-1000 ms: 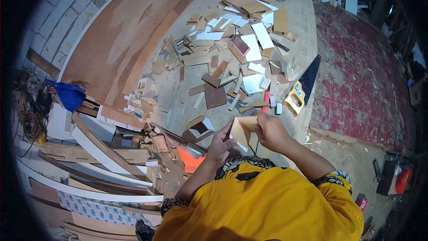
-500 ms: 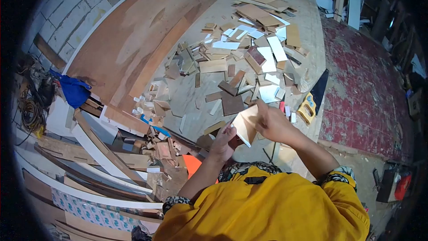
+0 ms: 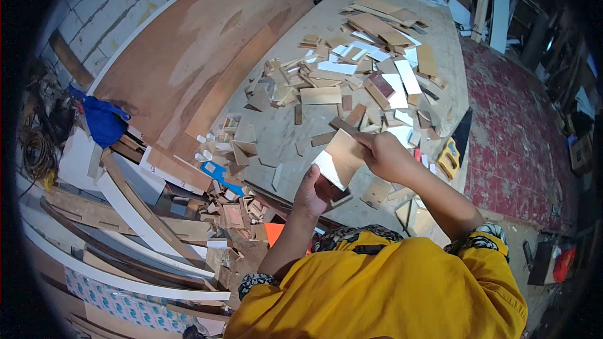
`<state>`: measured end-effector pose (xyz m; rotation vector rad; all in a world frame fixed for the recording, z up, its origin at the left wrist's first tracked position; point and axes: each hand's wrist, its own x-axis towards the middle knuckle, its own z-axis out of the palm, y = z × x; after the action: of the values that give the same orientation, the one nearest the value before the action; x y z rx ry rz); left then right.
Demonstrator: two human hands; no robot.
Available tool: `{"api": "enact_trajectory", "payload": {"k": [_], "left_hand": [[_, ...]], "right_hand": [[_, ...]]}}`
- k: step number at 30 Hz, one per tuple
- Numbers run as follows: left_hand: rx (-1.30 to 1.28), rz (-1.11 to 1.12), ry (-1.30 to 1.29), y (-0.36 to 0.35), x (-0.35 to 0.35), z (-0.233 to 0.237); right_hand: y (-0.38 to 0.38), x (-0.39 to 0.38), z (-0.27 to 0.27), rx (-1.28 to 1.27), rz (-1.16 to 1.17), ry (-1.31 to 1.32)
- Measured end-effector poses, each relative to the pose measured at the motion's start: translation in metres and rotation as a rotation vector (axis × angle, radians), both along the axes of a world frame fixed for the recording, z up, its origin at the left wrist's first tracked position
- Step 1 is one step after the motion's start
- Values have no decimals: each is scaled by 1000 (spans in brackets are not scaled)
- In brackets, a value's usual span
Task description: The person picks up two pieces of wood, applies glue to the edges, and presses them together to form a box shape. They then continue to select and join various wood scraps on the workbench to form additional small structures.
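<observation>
A small light wooden piece [image 3: 342, 156], folded or joined at an angle with a white edge, is held between my two hands above the table's near part. My left hand [image 3: 312, 193] grips its lower left side, thumb on the near face. At its upper right, my right hand [image 3: 384, 156] pinches the edge, with the fingers partly hidden behind it. Beyond the hands, many wooden offcuts [image 3: 320, 95] and white pieces [image 3: 408, 76] lie scattered over the table [image 3: 449, 44].
A saw with a yellow handle [image 3: 449, 158] rests at the table's right edge. Left of the table stand a large brown board [image 3: 163, 56] and a blue cloth [image 3: 105, 122]. Long strips [image 3: 144, 220] and scraps lie at the lower left.
The view has shifted, so the table and offcuts appear lower and further right. The held piece has turned slightly and shows more of its inner face. Both hands still hold it.
</observation>
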<state>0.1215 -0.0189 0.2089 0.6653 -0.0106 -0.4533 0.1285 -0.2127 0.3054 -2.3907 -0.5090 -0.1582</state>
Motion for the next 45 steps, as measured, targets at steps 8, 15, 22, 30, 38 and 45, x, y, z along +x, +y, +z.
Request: {"api": "enact_trajectory", "payload": {"k": [8,15,22,30,38,45], "left_hand": [[-12,100,11,49,20,-7],[-39,52,-62,73,32,-12],[24,10,-143,86,52,-12],[-78,-59,-25,101,94,-51],[-124,41,137,106,145,-111],[-100,226,191,112,179,-136]], "right_hand": [[62,30,-12,-11,26,-84],[83,35,-2,-30,50,59],[87,46,-28,66,3,-54],[116,77,-30,-118,-145,156],[140,161,-99,-274,-56,202],[168,221,-112,-460,67,124]]}}
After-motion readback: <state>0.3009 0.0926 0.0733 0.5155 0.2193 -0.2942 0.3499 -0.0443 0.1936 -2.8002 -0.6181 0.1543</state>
